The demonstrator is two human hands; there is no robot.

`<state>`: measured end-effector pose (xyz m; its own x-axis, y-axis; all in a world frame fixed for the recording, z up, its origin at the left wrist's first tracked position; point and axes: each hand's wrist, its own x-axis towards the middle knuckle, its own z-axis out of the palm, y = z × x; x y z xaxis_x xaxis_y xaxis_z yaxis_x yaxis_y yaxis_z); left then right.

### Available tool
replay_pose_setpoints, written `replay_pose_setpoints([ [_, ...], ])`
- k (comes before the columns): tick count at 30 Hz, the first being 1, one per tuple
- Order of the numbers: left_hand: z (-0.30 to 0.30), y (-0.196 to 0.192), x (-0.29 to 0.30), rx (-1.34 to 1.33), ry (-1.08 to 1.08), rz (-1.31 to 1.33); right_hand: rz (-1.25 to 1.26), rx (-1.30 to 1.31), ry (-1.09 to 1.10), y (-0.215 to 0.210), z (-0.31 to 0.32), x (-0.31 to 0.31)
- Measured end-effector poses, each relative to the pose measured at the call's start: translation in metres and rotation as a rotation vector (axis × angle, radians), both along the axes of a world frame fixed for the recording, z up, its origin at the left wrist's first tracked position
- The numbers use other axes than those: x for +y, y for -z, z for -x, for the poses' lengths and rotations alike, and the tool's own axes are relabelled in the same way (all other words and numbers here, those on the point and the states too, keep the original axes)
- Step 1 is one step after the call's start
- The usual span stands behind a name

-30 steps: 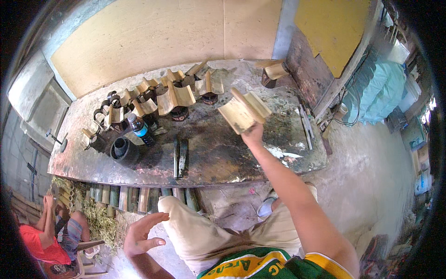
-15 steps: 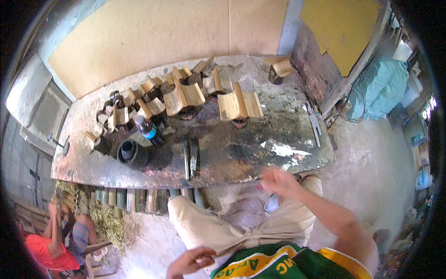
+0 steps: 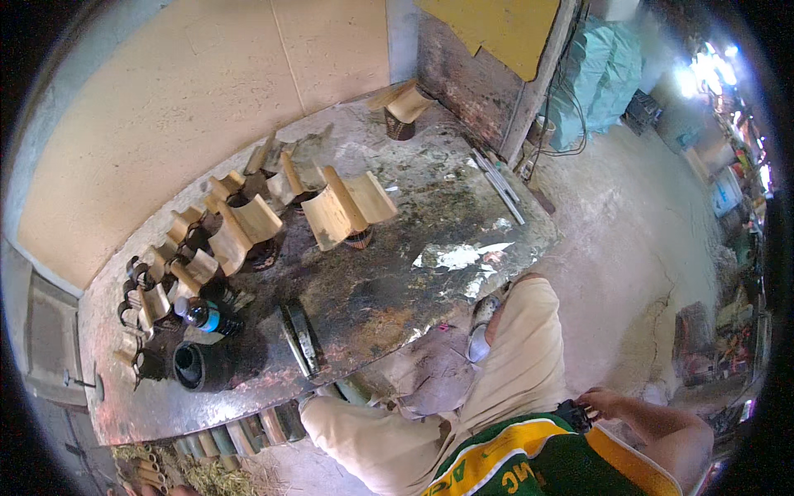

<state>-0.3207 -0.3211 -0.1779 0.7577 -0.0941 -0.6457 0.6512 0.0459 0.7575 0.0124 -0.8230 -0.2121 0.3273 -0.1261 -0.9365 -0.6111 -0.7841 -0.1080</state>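
Black small gadget (image 3: 572,413) is pinched in the right hand (image 3: 608,404) down at the hip, against the green-and-yellow shirt (image 3: 529,459). Well away, the stained grey workbench (image 3: 430,240) is loaded with split bamboo pieces (image 3: 343,207), a black pipe section (image 3: 194,366) and a blue-labelled bottle (image 3: 207,316). Left hand can't be seen.

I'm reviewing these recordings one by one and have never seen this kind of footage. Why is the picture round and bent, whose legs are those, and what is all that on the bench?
The camera is a wide fisheye worn on a person's head, looking down, so straight edges curve. The legs in beige trousers and the green and yellow shirt are the wearer's own. The right hand is down at the hip, touching a small black thing; it grips nothing from the bench. The left hand is out of view. On the stained workbench stand split bamboo pieces propped on dark cups, with a blue-labelled bottle, a black pot and a dark flat tool near the front edge.
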Motion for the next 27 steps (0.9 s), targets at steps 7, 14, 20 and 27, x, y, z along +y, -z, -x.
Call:
replay_pose_setpoints([
  [7, -0.004, 0.016, 0.025, 0.024, 0.054, 0.037, -0.184, 0.27, 0.274, 0.031, 0.005, -0.031],
  [14, -0.012, 0.022, 0.044, 0.036, 0.113, 0.074, -0.17, 0.319, 0.451, 0.036, 0.007, -0.017],
  [20, -0.021, 0.02, 0.046, 0.011, 0.156, 0.093, -0.155, 0.34, 0.452, 0.012, 0.005, 0.003],
  [27, -0.028, 0.024, 0.021, -0.042, 0.159, 0.116, -0.21, 0.407, 0.461, -0.03, 0.001, 0.026],
])
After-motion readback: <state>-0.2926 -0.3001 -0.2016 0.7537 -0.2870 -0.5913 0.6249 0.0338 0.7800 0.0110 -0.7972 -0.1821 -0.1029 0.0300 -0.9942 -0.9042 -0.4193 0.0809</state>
